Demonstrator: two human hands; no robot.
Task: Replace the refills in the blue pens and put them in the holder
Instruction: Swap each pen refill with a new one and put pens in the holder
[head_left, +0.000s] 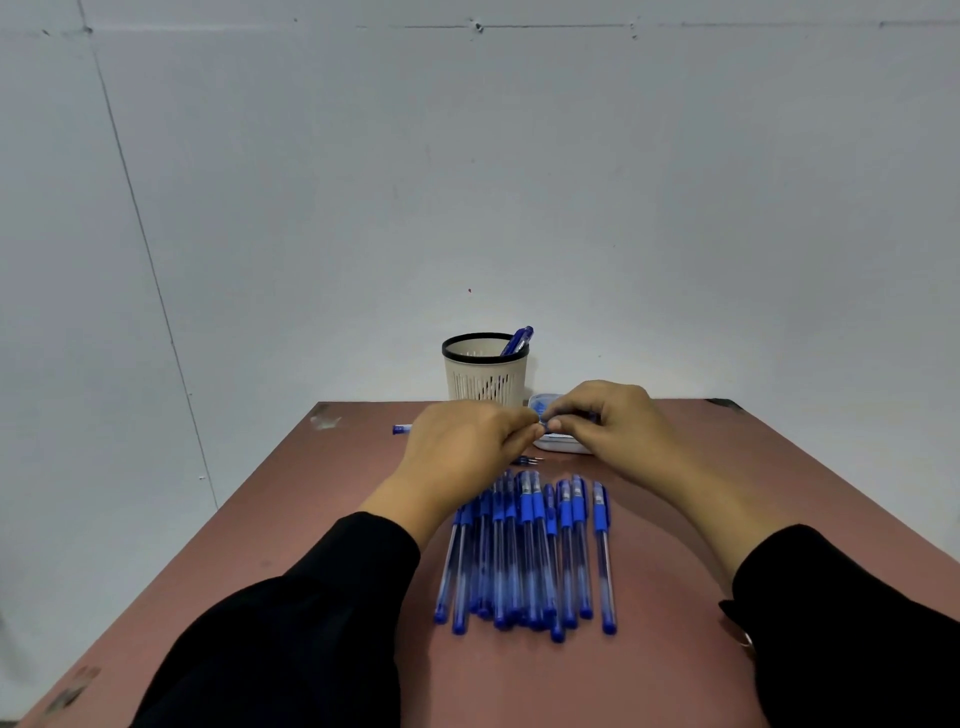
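Note:
Several blue pens (530, 551) lie side by side in a row on the reddish table (311, 519), caps pointing away from me. Beyond them my left hand (462, 447) and my right hand (618, 426) meet fingertip to fingertip, both closed on one blue pen (543, 427) held crosswise; its other end (401, 429) sticks out left of my left hand. A beige mesh holder (485, 371) with a black rim stands at the far edge with a blue pen (519, 340) leaning inside. A small loose pen part (529, 460) lies under my hands.
A white box (563, 444) with blue contents sits behind my hands, right of the holder, partly hidden by my right hand. A grey wall rises right behind the table's far edge. My black sleeves cover the near part of the table.

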